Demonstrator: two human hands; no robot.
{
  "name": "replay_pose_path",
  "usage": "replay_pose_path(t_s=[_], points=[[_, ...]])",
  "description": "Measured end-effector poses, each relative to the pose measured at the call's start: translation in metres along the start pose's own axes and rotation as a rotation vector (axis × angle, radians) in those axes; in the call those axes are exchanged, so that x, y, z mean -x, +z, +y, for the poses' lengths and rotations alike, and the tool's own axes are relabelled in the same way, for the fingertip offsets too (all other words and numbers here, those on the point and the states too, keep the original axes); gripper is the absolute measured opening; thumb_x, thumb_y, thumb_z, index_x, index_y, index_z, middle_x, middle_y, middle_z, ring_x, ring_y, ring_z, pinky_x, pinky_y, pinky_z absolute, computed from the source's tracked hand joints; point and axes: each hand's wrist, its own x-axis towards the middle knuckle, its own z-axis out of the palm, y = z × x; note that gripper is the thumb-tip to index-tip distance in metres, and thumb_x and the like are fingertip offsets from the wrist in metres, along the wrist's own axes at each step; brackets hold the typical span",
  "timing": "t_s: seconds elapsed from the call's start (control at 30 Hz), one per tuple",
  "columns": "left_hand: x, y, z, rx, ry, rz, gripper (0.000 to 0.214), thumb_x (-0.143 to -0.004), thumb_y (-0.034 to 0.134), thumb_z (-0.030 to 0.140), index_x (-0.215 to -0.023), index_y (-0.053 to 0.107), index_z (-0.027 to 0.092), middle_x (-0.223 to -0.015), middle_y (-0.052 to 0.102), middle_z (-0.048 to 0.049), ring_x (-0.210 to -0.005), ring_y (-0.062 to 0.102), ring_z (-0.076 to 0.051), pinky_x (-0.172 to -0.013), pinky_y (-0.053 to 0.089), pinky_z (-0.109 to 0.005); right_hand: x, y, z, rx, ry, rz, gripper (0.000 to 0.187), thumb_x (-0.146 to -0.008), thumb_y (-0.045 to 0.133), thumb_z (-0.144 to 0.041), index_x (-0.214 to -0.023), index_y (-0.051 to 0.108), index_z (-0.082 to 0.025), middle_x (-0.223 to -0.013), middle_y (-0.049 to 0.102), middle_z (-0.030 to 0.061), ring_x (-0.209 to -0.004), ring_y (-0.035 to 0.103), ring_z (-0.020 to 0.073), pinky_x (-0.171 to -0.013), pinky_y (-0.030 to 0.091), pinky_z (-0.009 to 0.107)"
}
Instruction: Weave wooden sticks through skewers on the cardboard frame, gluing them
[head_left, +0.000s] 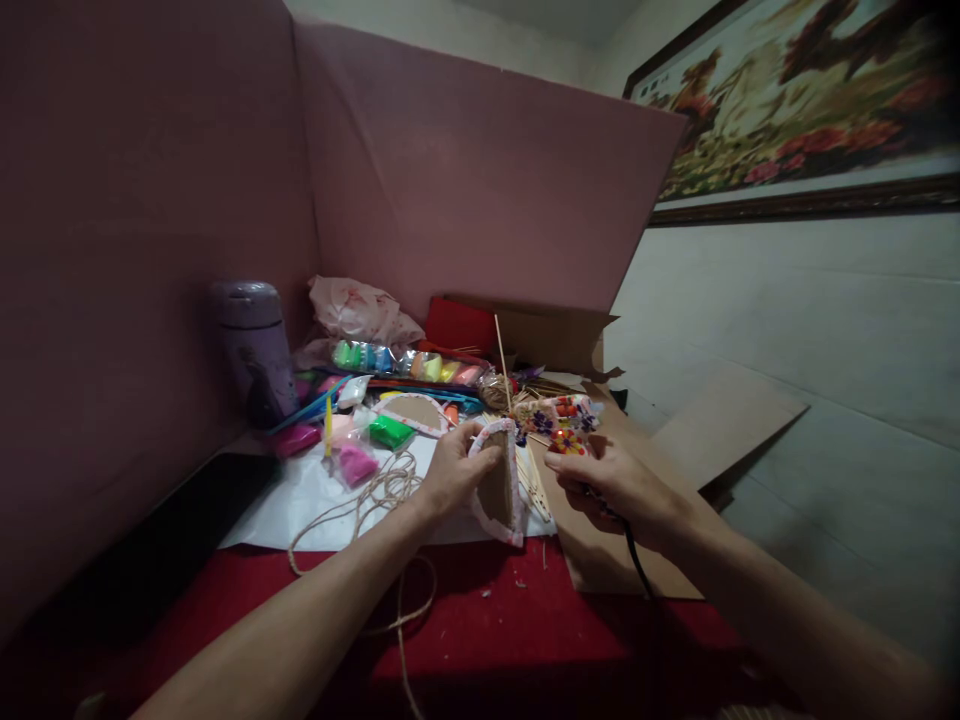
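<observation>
My left hand [454, 475] grips a half-round cardboard piece [496, 490] upright, thumb on its brown face; pink-and-white fabric trims its edge. My right hand [619, 480] is closed round a flower-patterned hot glue gun [568, 442] with a black cord [637, 560] trailing below. The gun's tip points toward the cardboard, and I cannot tell whether they touch. A similar trimmed half-round piece [414, 412] lies just beyond my left hand. Floral fabric [559, 412] rests behind the gun. Thin wooden sticks [534, 490] lie between my hands, partly hidden.
Jute twine [386, 490] lies in loops on white paper [311, 505] and the red cloth [510, 640]. At left stand a purple bottle [259, 360] and bright clay packets [390, 432]. Flat cardboard [600, 550] lies under my right hand. Pink panels [480, 170] enclose the back.
</observation>
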Motion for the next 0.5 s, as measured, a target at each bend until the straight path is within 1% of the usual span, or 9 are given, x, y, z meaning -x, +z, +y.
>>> replay_pose_path(t_s=[0.17,0.27,0.4,0.5], points=[[0.0004,-0.0002,-0.0001,-0.001,-0.004,-0.008,0.015,-0.065,0.059,0.026,-0.074,0.054,0.015,-0.067,0.054,0.0015,-0.063,0.047,-0.012,-0.057,0.037,-0.022,-0.0011,-0.0001,-0.0012,0.079,-0.034,0.027,0.028,-0.074,0.058,-0.035,-0.062,0.037,-0.021,-0.046,0.035,-0.0074,-0.036,0.026,0.0044,-0.031,0.016,0.019],[0.0006,-0.0002,0.0009,-0.011,-0.003,-0.011,0.015,-0.065,0.058,0.026,-0.074,0.055,0.015,-0.066,0.053,0.0017,-0.062,0.046,-0.012,-0.057,0.036,-0.022,-0.0030,0.0005,0.0030,0.065,-0.038,0.045,0.026,-0.074,0.057,-0.037,-0.066,0.037,-0.022,-0.047,0.037,-0.0075,-0.035,0.028,0.0050,-0.030,0.017,0.019],[0.0007,0.0001,0.0021,0.003,-0.005,-0.011,0.014,-0.065,0.059,0.026,-0.073,0.054,0.015,-0.064,0.052,0.0027,-0.060,0.045,-0.011,-0.056,0.036,-0.022,-0.0042,0.0015,0.0055,0.029,-0.011,0.000,0.028,-0.073,0.057,-0.039,-0.067,0.036,-0.022,-0.048,0.036,-0.0082,-0.035,0.029,0.0053,-0.031,0.017,0.019],[0.0009,0.0003,0.0022,-0.011,-0.004,0.001,0.015,-0.064,0.060,0.026,-0.073,0.055,0.015,-0.065,0.052,0.0024,-0.061,0.046,-0.011,-0.056,0.036,-0.022,-0.0027,0.0036,0.0025,0.048,-0.016,-0.037,0.027,-0.073,0.057,-0.039,-0.067,0.037,-0.022,-0.048,0.036,-0.0077,-0.036,0.030,0.0054,-0.032,0.017,0.019]])
